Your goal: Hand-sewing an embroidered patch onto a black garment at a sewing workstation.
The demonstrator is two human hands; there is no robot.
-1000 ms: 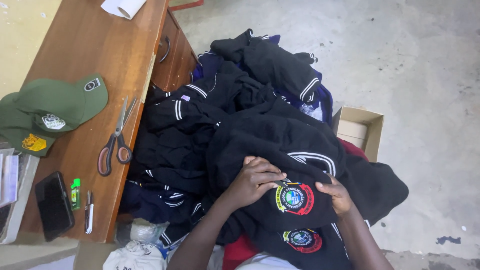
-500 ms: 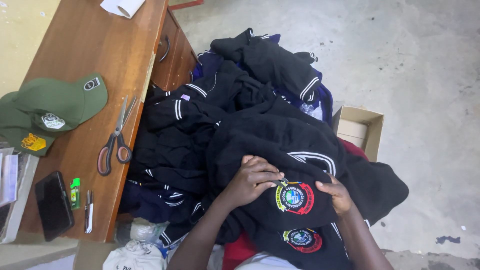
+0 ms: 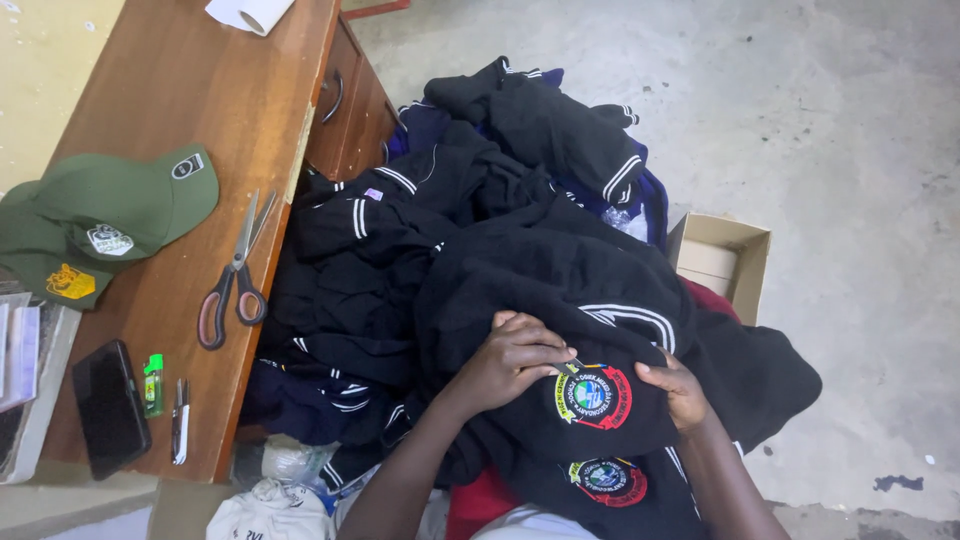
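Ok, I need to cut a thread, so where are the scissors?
In the head view, the scissors lie on the wooden desk at left, beside the green caps, near its edge.

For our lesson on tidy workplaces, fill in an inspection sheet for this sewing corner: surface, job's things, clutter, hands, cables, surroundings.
Surface: brown wooden desk with drawers, at the person's left.
Job's things: black knitted sweater on the lap; round red-rimmed embroidered badge on it.
Clutter: red-handled scissors, green caps, black phone, small green lighter, white paper roll; heap of dark sweaters with white stripes.
Hands: left hand fingertips at the badge's edge, seemingly pinching something small; right hand steadies the cloth beside it.
Cables: nothing seen.
Surroundings: grey concrete floor; open cardboard box.
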